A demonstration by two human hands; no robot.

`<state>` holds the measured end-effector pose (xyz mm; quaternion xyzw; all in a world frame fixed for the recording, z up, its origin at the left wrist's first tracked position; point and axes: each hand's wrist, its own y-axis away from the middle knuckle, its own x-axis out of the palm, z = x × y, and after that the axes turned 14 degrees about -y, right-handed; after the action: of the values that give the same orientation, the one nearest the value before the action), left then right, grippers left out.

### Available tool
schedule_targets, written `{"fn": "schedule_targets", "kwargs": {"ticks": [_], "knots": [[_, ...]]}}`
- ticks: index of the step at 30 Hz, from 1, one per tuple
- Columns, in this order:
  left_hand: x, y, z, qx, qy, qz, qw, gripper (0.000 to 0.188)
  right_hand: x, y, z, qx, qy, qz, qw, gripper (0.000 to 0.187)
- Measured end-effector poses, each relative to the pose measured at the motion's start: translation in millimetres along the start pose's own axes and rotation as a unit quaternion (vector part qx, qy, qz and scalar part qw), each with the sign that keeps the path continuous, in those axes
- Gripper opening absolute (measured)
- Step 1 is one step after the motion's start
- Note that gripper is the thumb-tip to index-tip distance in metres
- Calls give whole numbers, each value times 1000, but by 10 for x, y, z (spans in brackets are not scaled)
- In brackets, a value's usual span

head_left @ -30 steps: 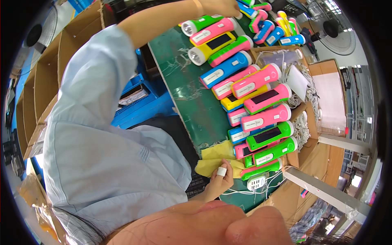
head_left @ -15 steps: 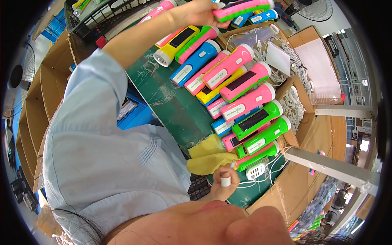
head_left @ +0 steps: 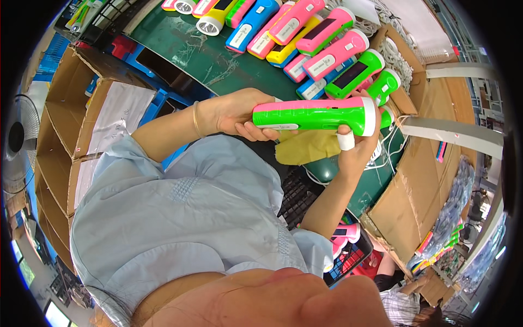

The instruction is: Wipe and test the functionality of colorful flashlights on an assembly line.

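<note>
A pink and green flashlight with a white head ring lies level across both my hands. My left hand, with a bangle at the wrist, is closed around its handle end. At the white head end, my right hand grips it from the right; a white wrap covers its thumb, and its other fingers are mostly hidden behind the flashlight. Beneath the flashlight a yellow cloth lies on the green table. A white multi-port charger with cables shows partly beside my right hand.
Several flashlights in pink, green, blue and yellow, such as a blue one, lie in a row on the green table. A cardboard box with white parts stands to the right. Cardboard shelving is on the left. Another person is at lower right.
My left hand has brought the pink and green flashlight from the far side in toward my body. My right hand has risen and taken its head end. The view has shifted.
</note>
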<state>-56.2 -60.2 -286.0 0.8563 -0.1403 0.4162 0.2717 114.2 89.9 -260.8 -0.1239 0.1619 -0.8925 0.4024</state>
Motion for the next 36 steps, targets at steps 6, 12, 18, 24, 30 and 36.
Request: {"fn": "schedule_targets", "kwargs": {"ticks": [6,12,18,24,30,36], "knots": [[143,35,209,-27,-90,-79,992,49,-117,134,126,67,72,27,995,63],[-88,5,315,213,-343,-90,910,63,-188,217,403,82,167,-59,981,25],[272,-140,323,168,-450,-79,874,77,188,187,149,56,78,39,995,19],[181,-124,77,285,-398,-163,857,33,-1260,-1081,101,61,158,-195,966,19],[112,-189,29,239,-384,-209,867,26,-2277,-2056,-761,139,610,-36,779,22],[-17,-226,15,220,-334,-181,899,47,-2309,-2281,-1145,162,653,86,735,21]]}}
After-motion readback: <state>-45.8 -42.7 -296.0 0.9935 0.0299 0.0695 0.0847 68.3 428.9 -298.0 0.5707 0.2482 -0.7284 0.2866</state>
